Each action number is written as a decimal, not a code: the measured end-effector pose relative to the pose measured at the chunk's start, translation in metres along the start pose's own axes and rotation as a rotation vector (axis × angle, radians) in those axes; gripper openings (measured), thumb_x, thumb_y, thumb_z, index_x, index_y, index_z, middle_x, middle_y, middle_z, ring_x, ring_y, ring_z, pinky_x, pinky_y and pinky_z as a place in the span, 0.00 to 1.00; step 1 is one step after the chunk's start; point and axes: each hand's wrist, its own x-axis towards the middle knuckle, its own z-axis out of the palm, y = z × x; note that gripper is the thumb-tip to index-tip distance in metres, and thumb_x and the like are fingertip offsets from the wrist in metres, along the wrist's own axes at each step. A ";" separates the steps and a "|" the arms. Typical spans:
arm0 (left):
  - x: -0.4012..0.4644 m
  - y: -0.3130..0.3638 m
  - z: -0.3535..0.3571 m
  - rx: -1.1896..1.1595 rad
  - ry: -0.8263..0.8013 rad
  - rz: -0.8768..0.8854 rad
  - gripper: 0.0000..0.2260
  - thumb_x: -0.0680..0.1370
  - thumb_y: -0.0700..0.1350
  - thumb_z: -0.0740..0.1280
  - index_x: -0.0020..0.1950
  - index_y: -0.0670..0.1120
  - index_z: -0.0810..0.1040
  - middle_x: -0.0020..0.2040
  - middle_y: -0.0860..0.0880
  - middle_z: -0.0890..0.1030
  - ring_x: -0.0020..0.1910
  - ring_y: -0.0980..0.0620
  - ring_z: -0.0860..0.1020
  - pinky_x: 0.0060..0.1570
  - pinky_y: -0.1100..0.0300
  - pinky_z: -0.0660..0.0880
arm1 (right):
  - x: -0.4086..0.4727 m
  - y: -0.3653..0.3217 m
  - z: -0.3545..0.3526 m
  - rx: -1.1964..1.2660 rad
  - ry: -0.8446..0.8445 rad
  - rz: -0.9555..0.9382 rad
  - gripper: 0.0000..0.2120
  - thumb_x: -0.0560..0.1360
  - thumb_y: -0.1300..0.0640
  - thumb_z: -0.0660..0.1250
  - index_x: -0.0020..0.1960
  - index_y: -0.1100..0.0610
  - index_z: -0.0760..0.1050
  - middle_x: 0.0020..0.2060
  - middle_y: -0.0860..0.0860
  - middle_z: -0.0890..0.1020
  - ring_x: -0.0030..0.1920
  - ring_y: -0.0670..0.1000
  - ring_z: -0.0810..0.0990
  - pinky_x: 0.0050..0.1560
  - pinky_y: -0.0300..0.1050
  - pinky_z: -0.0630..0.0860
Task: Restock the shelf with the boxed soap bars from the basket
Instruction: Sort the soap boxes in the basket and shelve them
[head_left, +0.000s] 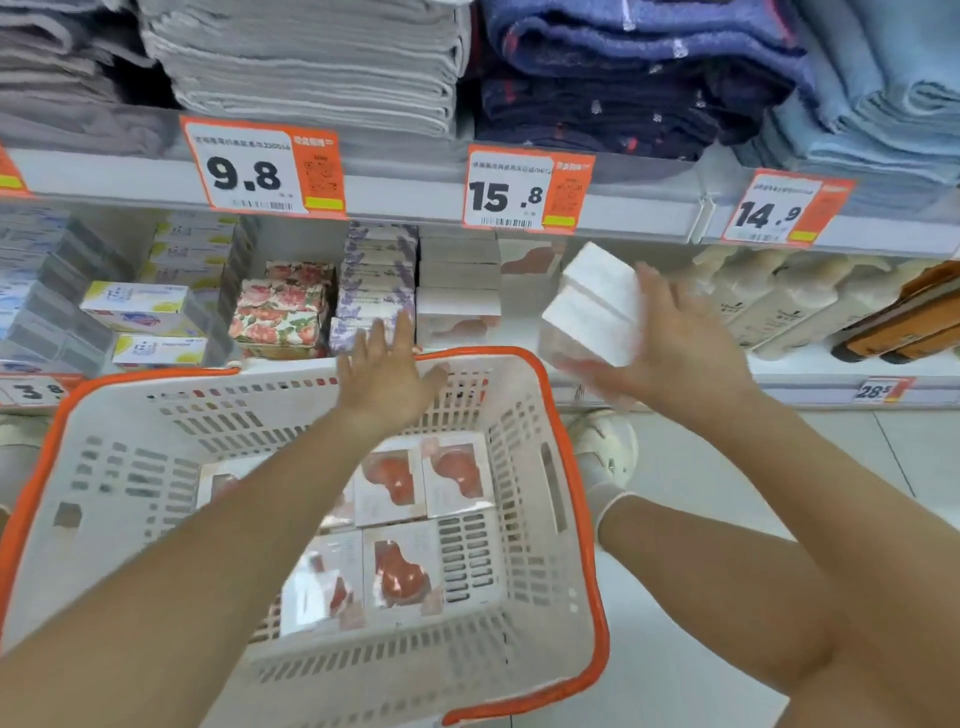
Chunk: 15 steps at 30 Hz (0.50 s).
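Note:
A white basket with an orange rim (582, 499) sits below the shelf and holds several white soap boxes with pink prints (400, 571). My right hand (680, 343) holds two stacked white soap boxes (592, 306) in the air in front of the lower shelf, fingers spread along their side. My left hand (387, 369) reaches forward over the basket's far rim with straight fingers and holds nothing. A stack of matching white boxes (458, 291) stands on the shelf just left of the gap where the held boxes hover.
Floral (283, 312), lavender (376, 280) and yellow-white (145, 306) soap boxes fill the shelf to the left. Cream bottles (779, 306) stand to the right. Folded towels (322, 57) lie on the upper shelf, with orange price tags (262, 166) along its edge.

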 end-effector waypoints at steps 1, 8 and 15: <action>0.010 -0.006 0.005 0.065 -0.037 -0.021 0.38 0.78 0.65 0.53 0.78 0.50 0.38 0.79 0.44 0.42 0.77 0.42 0.42 0.75 0.44 0.42 | 0.011 0.000 0.005 -0.094 0.025 -0.040 0.49 0.65 0.29 0.63 0.75 0.55 0.53 0.64 0.58 0.69 0.64 0.60 0.68 0.61 0.54 0.68; 0.022 -0.023 0.034 0.425 0.036 0.010 0.39 0.79 0.61 0.54 0.76 0.44 0.32 0.77 0.42 0.36 0.76 0.40 0.37 0.74 0.44 0.39 | 0.110 0.006 0.067 -0.219 -0.187 -0.055 0.49 0.64 0.34 0.69 0.75 0.56 0.54 0.63 0.62 0.69 0.64 0.62 0.68 0.63 0.55 0.67; 0.027 -0.027 0.042 0.530 0.069 0.010 0.41 0.78 0.60 0.55 0.75 0.41 0.30 0.76 0.40 0.33 0.76 0.39 0.36 0.73 0.42 0.39 | 0.186 0.011 0.120 -0.044 -0.267 -0.035 0.50 0.64 0.46 0.76 0.76 0.53 0.50 0.66 0.62 0.67 0.67 0.60 0.66 0.65 0.50 0.64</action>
